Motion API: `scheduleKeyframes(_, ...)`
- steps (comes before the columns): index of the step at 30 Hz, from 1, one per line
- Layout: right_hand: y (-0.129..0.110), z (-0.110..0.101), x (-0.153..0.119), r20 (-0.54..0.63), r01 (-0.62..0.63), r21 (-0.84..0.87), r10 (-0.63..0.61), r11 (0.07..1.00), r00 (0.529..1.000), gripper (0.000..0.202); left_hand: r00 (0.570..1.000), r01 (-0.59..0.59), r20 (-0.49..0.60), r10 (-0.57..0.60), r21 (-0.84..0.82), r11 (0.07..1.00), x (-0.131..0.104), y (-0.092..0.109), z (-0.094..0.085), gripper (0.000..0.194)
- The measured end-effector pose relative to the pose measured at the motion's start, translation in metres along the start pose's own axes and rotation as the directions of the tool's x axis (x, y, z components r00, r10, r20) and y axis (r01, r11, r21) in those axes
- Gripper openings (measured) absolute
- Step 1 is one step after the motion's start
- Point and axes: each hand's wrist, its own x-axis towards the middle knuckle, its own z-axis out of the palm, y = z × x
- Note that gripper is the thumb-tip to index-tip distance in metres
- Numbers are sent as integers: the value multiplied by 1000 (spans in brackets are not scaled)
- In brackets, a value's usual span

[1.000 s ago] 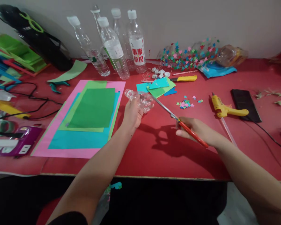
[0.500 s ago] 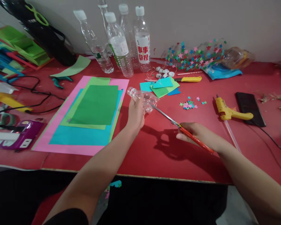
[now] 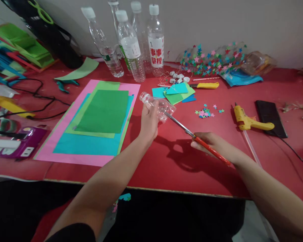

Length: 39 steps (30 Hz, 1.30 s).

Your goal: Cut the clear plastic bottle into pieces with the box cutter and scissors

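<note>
A clear plastic bottle top [image 3: 164, 106], cut from a bottle and without a cap, is gripped in my left hand [image 3: 149, 120]. Its neck points up and to the left, its cut edge toward the right. My right hand [image 3: 213, 145] is closed around a pair of scissors [image 3: 200, 143] with red handles. The silver blades reach up and left, and their tips meet the cut rim of the bottle top. Whether plastic lies between the blades I cannot tell. Both hands are held over the red table [image 3: 151, 171].
Stacked coloured paper [image 3: 103, 111] lies left of my hands. Plastic bottles [image 3: 131, 50] stand along the wall. Paper scraps [image 3: 176, 92], a yellow cutter [image 3: 207, 85] and small paper stars [image 3: 205, 112] lie beyond. A yellow glue gun [image 3: 247, 121] and a phone [image 3: 271, 117] are on the right.
The bottle top and my left hand have shifted slightly right, and the bottle top has turned a little. My right hand with the scissors has hardly moved. The camera view has tilted slightly.
</note>
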Motion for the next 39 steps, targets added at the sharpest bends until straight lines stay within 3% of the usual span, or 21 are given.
scheduleKeyframes(3, -1, 0, 0, 2, -11, -7, 11, 1000, 1000, 55, 999, -14, -35, 14, -9, 1000, 2, -2, -1, 30)
scheduleKeyframes(16, 0, 0, 0, 6, -15, -15, 16, 1000, 1000, 53, 1000, -1, -3, 1, -1, 1000, 0, -2, 1, 36)
scheduleKeyframes(33, -2, 3, 0, 0, -26, 89, 26, 996, 1000, 54, 1000, -19, -6, 19, -16, 1000, -2, -4, 0, 21)
scheduleKeyframes(39, -1, 7, 2, -32, -42, 79, 44, 996, 998, 55, 995, -79, -49, 83, 83, 993, 4, -9, -6, 21)
